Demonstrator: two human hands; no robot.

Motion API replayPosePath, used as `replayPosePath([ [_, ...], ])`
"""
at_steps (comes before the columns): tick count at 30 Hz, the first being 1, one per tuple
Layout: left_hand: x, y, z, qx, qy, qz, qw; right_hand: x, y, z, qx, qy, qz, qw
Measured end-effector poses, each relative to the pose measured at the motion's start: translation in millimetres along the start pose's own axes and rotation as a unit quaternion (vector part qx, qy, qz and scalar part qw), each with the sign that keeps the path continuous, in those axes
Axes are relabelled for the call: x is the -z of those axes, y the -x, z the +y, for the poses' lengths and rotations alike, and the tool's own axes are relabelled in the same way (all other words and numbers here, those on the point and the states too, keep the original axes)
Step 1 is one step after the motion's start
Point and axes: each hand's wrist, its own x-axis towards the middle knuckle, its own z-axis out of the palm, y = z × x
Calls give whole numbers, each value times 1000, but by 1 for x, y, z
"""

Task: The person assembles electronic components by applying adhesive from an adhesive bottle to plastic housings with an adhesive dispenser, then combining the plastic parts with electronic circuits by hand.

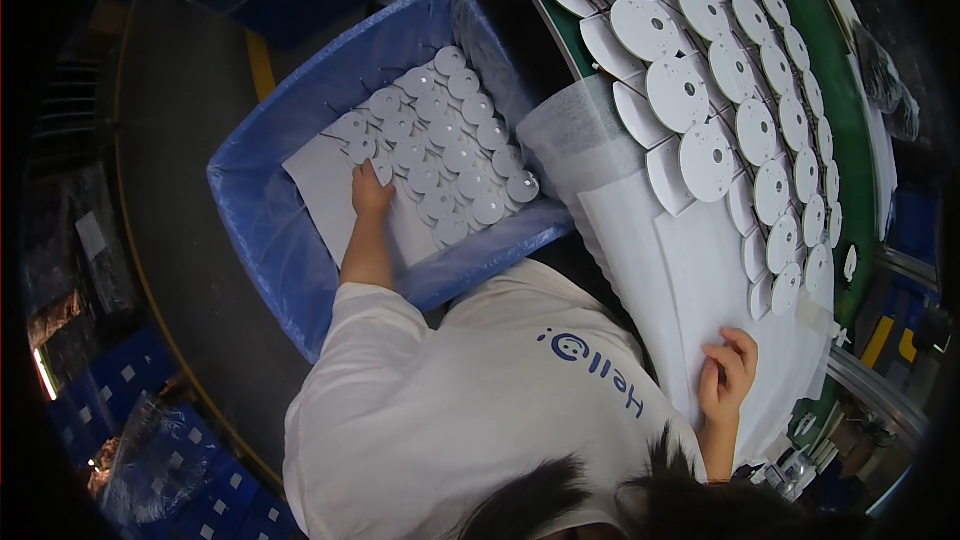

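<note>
My left hand [372, 192] reaches into a blue plastic-lined bin [250, 230]. Its fingers are closed on the edge of a white round disc [382, 171], at the near left side of a layer of similar discs. These overlapping discs [423, 178] lie in slanting rows on a white sheet [318, 190], and thin dark stems stick out along their far left side. My right hand [730, 376] is over white sheets [690, 280] on the worktable, fingers loosely bent and apart, holding nothing that I can see.
More white discs with dark centre holes [706, 162] stand in overlapping rows on the green worktable [860, 180] at the right. A translucent white wrap [575, 130] hangs over the table's edge beside the bin. Blue crates [150, 440] stand at the lower left.
</note>
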Motion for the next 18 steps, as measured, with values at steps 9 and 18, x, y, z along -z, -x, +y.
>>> replayPosePath([
  [9,1,-6,-3,12,35,4,999,-1,1,1,-11,-4,7,1000],
  [18,-7,-2,-5,-5,-20,35,999,2,7,2,-41,0,-23,999],
])
